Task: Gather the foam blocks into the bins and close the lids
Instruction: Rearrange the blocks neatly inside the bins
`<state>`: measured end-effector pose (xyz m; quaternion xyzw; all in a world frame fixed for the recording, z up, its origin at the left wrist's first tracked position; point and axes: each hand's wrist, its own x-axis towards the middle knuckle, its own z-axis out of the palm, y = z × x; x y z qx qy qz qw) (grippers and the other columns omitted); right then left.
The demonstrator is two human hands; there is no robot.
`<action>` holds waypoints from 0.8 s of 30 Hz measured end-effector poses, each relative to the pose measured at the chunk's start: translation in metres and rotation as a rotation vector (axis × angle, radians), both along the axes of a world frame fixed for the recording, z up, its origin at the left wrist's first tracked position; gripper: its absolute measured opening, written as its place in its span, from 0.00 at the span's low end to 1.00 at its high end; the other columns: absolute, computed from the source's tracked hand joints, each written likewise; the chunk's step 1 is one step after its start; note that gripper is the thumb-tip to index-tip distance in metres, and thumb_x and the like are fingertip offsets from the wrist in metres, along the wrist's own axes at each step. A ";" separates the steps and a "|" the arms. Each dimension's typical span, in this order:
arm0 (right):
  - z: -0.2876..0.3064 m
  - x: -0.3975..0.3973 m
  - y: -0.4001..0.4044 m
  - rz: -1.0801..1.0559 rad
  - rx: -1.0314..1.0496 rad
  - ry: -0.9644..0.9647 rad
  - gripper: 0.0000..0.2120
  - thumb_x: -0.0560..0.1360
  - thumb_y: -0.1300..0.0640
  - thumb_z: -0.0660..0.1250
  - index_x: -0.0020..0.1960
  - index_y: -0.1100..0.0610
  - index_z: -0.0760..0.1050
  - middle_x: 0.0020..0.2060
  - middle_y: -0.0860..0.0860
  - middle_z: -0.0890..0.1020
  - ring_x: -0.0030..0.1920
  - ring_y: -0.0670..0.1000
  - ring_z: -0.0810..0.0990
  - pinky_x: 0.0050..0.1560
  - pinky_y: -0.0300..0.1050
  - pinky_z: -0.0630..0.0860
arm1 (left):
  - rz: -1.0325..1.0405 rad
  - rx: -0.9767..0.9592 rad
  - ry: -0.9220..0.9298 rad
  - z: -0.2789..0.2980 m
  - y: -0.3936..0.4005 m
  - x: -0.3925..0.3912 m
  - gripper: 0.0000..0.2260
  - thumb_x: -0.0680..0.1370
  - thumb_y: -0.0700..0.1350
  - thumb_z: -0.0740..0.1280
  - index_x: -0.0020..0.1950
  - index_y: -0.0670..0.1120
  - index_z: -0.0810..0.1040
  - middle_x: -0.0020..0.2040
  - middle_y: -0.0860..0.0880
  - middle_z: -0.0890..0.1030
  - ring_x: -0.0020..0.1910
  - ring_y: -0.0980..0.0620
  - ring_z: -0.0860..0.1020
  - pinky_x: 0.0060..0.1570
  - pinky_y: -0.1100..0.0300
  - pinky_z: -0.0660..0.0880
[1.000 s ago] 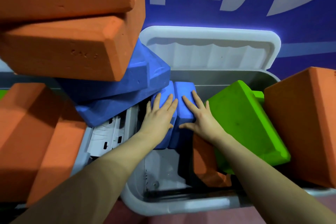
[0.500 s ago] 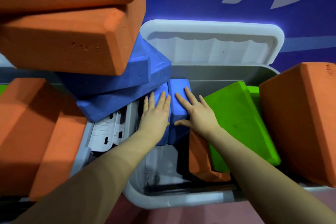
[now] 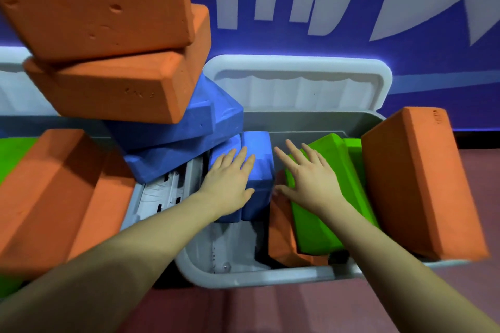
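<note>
Both hands reach into the open grey bin (image 3: 243, 277) with fingers straight and spread, grasping nothing. Left hand (image 3: 228, 182) lies flat, palm down, on two upright blue foam blocks (image 3: 259, 170) that stand side by side in the middle of the bin, its fingertips near their upper ends. Right hand (image 3: 308, 178) sits just to the right of those blocks, fingers splayed over the left edge of a tilted green block (image 3: 335, 197); whether the palm touches the green foam or hovers just above it cannot be told.

Beneath the green block an orange block (image 3: 281, 235) shows in the bin, partly hidden. A larger orange block (image 3: 416, 184) leans against the bin's right rim, just beside the green one. The white lid (image 3: 297, 84) stands open behind the bin, against a blue wall with white lettering (image 3: 351, 8).

To the left, well above the left forearm, two orange blocks (image 3: 108, 48) are stacked on two slanting blue blocks (image 3: 178, 143), the lower one overhanging the bin's left edge near the left hand. Below that stack, more orange blocks (image 3: 48, 197) lie at a slant, with a strip of green foam (image 3: 13, 157) at the far left. Between them and the grey bin a white plastic part with slots (image 3: 162, 194) shows. Reddish floor (image 3: 257, 311) runs along the near side.
</note>
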<state>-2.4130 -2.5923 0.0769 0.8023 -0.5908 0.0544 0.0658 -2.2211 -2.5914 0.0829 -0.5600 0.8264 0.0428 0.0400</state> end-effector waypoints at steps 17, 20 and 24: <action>-0.009 -0.061 0.064 -0.226 0.077 -0.303 0.37 0.78 0.46 0.63 0.78 0.58 0.49 0.77 0.56 0.54 0.74 0.61 0.59 0.70 0.54 0.59 | -0.086 -0.070 0.037 0.029 0.019 -0.082 0.25 0.83 0.55 0.52 0.79 0.54 0.49 0.79 0.48 0.50 0.77 0.45 0.52 0.72 0.50 0.50; -0.006 -0.064 0.071 -0.122 0.057 -0.497 0.35 0.75 0.56 0.69 0.76 0.64 0.56 0.76 0.59 0.57 0.69 0.64 0.66 0.67 0.55 0.64 | -0.074 -0.060 0.039 0.029 0.018 -0.078 0.26 0.83 0.55 0.51 0.79 0.55 0.46 0.79 0.48 0.49 0.76 0.44 0.53 0.72 0.50 0.51; -0.013 -0.056 0.074 -0.146 0.089 -0.467 0.29 0.68 0.56 0.76 0.64 0.67 0.73 0.71 0.68 0.63 0.56 0.70 0.76 0.53 0.61 0.75 | -0.110 -0.078 0.055 0.020 0.018 -0.071 0.25 0.83 0.56 0.49 0.78 0.56 0.45 0.79 0.49 0.48 0.76 0.45 0.54 0.71 0.52 0.53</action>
